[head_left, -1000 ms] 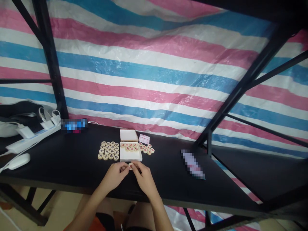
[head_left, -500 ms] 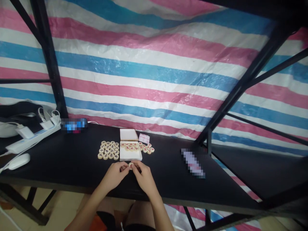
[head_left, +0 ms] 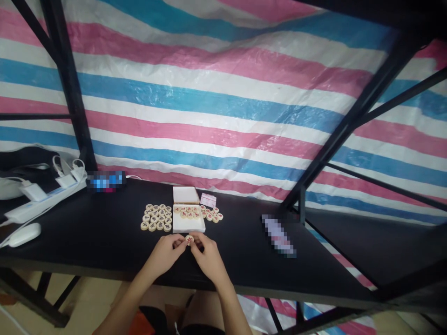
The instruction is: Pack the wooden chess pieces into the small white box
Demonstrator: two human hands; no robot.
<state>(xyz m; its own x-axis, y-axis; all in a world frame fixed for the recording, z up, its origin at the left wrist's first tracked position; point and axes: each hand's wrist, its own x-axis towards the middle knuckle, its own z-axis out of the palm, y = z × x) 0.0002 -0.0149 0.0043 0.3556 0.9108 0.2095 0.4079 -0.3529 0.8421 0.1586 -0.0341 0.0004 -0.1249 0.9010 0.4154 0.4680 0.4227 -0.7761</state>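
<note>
Between my two hands is a round Chinese chess piece [head_left: 189,240] with a red character facing up. My left hand [head_left: 170,247] pinches its left side, and my right hand [head_left: 205,249] grips its right side. Just beyond them lies an open white box [head_left: 188,226], its lid side [head_left: 186,194] folded back. Red-marked pieces [head_left: 190,212] lie in rows toward the back of the box. More red pieces [head_left: 213,215] are grouped at its right. To the left, dark-marked pieces [head_left: 156,217] stand in a tidy block of rows.
A pink and white paper [head_left: 208,200] lies behind the red pieces. A blurred flat object [head_left: 278,235] is on the right of the black table [head_left: 104,242]. At left are a power strip [head_left: 45,202] with plugs, a white mouse-like object [head_left: 25,235] and a blurred blue device [head_left: 106,181].
The chess piece between my fingers has turned so its red character shows more fully. My hands stay in nearly the same place; the view has shifted slightly.
</note>
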